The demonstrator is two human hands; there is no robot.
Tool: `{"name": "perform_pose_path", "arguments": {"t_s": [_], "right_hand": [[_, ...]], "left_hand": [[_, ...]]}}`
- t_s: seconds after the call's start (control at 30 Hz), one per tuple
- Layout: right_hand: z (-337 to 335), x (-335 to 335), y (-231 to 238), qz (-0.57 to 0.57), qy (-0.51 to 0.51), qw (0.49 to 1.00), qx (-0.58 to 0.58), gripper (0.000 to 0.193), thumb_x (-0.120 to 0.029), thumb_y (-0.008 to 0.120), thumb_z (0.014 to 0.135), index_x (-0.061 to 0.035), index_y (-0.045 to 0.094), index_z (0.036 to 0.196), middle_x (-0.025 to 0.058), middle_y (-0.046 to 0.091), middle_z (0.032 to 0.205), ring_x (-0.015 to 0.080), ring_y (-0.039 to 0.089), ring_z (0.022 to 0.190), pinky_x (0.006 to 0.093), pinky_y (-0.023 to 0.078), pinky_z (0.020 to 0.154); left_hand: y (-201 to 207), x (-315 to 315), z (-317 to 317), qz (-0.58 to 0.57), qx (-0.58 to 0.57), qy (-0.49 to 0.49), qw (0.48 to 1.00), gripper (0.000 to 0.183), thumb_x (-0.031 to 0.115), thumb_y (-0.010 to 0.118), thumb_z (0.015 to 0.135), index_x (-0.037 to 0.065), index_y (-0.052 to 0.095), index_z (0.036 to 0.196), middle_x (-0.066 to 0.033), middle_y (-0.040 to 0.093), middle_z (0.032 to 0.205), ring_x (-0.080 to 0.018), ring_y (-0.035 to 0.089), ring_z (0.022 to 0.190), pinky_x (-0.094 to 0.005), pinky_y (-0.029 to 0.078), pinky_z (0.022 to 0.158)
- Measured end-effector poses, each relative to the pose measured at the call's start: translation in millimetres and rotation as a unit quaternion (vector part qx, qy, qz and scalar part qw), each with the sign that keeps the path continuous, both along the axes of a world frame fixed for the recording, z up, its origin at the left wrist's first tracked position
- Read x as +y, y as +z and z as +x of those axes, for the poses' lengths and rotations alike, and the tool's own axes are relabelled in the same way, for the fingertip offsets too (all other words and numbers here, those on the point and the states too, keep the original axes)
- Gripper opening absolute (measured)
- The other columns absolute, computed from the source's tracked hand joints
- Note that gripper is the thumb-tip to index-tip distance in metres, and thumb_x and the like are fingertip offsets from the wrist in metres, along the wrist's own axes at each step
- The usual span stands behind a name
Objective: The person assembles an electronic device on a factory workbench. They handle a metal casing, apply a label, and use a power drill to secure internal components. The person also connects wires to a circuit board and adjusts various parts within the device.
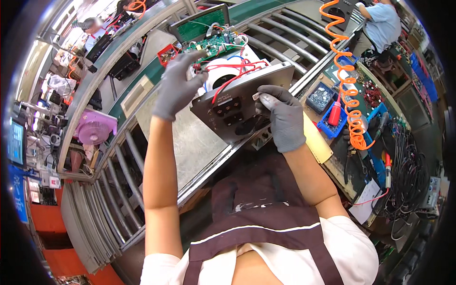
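A dark metal panel (259, 95) with black sockets (229, 113) in its face stands tilted in front of me. Behind it sit a white ring-shaped part (221, 71) and a green circuit board (216, 43), with red wires (237, 76) looping over the panel's top edge. My left hand (179, 85), in a grey glove, is raised by the panel's left end; its thumb and fingers are apart, with nothing visible between them. At the panel's right side my gloved right hand (284, 116) pinches a small pale piece (257, 96) that I cannot name.
The assembly rests on a metal plate (190, 156) over a roller conveyor (280, 35). A red bin (167, 54) stands behind my left hand. On the right bench are blue bins of screws (322, 98), a red-handled screwdriver (335, 113) and a hanging orange coiled hose (349, 85). A co-worker (382, 23) sits beyond.
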State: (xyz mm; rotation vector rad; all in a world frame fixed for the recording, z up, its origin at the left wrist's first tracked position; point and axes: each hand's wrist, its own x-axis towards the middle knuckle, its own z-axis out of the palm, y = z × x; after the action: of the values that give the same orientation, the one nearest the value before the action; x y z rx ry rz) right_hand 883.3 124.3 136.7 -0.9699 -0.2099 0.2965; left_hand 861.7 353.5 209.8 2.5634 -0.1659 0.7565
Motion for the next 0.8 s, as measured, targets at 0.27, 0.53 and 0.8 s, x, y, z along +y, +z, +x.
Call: {"name": "perform_pose_path", "arguments": {"t_s": [0.27, 0.53, 0.8], "right_hand": [[-8.2, 29.5, 12.7, -0.017, -0.132, 0.989, -0.062, 0.037, 0.002, 0.063, 0.077, 0.0002, 0.043, 0.108, 0.0082, 0.06, 0.085, 0.0117, 0.059, 0.077, 0.021, 0.047, 0.07], [-4.0, 42.7, 10.2, -0.031, -0.189, 0.98, -0.057, 0.034, 0.005, 0.064, 0.073, 0.0012, 0.043, 0.101, 0.0086, 0.055, 0.088, 0.0114, 0.056, 0.077, 0.0219, 0.046, 0.068], [-0.7, 46.8, 10.7, -0.062, -0.198, 0.976, -0.071, 0.033, 0.005, 0.062, 0.073, 0.0014, 0.043, 0.1, 0.0086, 0.055, 0.083, 0.0121, 0.056, 0.072, 0.0228, 0.047, 0.064]], "left_hand": [[-6.9, -63.0, -23.6, 0.081, -0.029, -0.024, 0.996, 0.029, 0.022, 0.064, 0.075, 0.013, 0.06, 0.103, -0.0103, 0.056, 0.088, -0.0293, 0.054, 0.089, -0.0406, 0.043, 0.073], [-8.4, -55.6, -22.6, 0.07, -0.008, -0.052, 0.996, 0.028, 0.02, 0.057, 0.081, 0.011, 0.057, 0.107, -0.0101, 0.061, 0.091, -0.0304, 0.055, 0.089, -0.0417, 0.045, 0.072], [-12.0, -53.2, -22.0, 0.04, 0.004, -0.064, 0.997, 0.031, 0.021, 0.057, 0.081, 0.011, 0.057, 0.111, -0.0119, 0.061, 0.093, -0.0308, 0.057, 0.09, -0.0405, 0.045, 0.073]]}}
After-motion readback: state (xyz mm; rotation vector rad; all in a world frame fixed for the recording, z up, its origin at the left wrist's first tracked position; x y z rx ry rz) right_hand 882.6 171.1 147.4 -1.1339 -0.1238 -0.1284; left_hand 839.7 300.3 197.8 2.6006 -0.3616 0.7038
